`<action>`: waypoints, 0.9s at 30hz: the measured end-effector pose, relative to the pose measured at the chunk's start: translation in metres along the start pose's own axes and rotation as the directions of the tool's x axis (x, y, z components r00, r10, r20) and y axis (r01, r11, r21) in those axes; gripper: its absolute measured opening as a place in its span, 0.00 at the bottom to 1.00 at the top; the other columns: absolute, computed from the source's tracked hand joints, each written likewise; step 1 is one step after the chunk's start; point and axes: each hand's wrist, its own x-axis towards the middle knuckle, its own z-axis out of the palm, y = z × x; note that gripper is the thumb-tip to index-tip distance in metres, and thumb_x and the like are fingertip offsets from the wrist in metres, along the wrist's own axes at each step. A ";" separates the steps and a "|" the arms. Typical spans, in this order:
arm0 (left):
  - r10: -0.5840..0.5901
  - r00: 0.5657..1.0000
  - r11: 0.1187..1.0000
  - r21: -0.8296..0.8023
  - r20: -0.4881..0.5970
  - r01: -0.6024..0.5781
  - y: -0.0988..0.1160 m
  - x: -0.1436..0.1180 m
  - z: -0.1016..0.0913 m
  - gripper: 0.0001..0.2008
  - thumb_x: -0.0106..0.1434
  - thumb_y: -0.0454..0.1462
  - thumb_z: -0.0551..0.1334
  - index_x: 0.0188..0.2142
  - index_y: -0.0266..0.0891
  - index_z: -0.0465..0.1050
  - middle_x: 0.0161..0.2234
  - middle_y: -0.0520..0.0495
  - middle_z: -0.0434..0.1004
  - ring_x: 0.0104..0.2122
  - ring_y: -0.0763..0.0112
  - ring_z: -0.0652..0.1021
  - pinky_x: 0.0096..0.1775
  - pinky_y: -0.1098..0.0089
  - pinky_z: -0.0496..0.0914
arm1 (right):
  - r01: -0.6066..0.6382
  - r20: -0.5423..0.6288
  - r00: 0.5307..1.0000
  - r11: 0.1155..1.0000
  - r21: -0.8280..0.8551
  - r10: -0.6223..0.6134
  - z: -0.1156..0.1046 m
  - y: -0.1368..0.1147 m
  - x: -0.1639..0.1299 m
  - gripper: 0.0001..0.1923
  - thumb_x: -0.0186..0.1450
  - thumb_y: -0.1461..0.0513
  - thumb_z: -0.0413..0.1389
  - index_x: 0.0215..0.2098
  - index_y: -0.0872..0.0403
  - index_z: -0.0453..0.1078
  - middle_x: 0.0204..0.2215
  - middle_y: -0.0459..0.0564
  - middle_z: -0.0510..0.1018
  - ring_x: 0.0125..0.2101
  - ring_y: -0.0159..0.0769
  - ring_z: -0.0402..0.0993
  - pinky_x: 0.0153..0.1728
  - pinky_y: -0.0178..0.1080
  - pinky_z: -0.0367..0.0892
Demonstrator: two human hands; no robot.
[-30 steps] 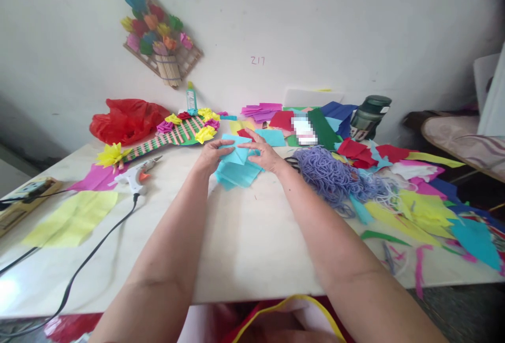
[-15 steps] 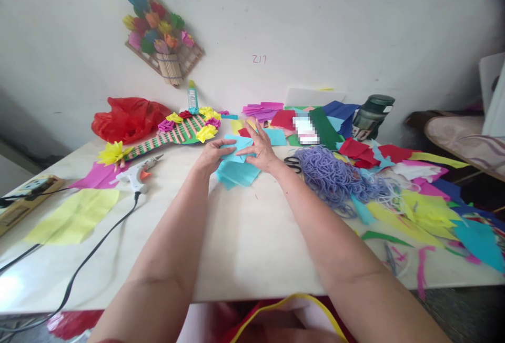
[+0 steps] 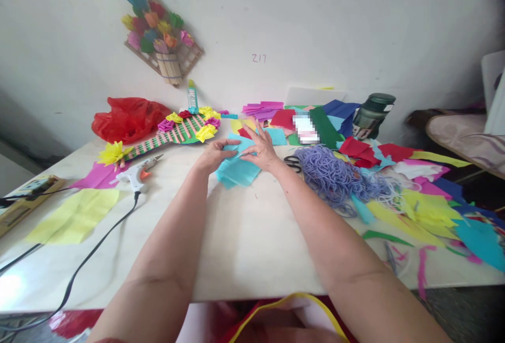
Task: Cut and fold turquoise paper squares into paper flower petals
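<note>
Both hands are at a piece of light blue crepe paper in the middle of the table. My left hand pinches its left side between thumb and fingers. My right hand has its thumb and a finger at the right side of the same piece, while its other fingers are spread and raised. More light blue paper lies on the table just below the hands. The exact grip of the right fingertips is partly hidden.
A guitar-shaped craft with paper flowers and a white glue gun with its cord are at left. To the right lie purple-blue yarn, black scissors, coloured paper scraps and a dark bottle.
The light blue piece between my hands has shifted and its fold looks different. Both hands have moved only slightly. Everything else on the table stays in place.
</note>
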 end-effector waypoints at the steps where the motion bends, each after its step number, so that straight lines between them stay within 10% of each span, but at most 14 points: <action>1: 0.008 1.000 1.000 0.015 0.006 -0.008 0.000 0.000 0.000 0.24 0.40 0.35 0.70 0.40 0.37 0.75 0.27 0.50 0.74 0.25 0.77 0.71 0.31 0.73 0.64 | -0.008 -0.012 1.000 1.000 0.006 0.008 0.001 0.001 0.000 0.06 0.51 0.60 0.62 0.28 0.48 0.75 0.60 0.43 0.56 0.63 0.48 0.33 0.57 0.59 0.37; 27: 0.048 0.998 0.991 0.123 0.037 -0.052 0.006 -0.001 0.008 0.20 0.42 0.40 0.69 0.37 0.38 0.77 0.28 0.49 0.76 0.26 0.75 0.71 0.31 0.72 0.63 | -0.221 -0.088 0.970 0.973 0.067 0.227 0.007 0.004 0.002 0.06 0.48 0.60 0.63 0.17 0.52 0.71 0.49 0.48 0.70 0.56 0.49 0.55 0.55 0.52 0.51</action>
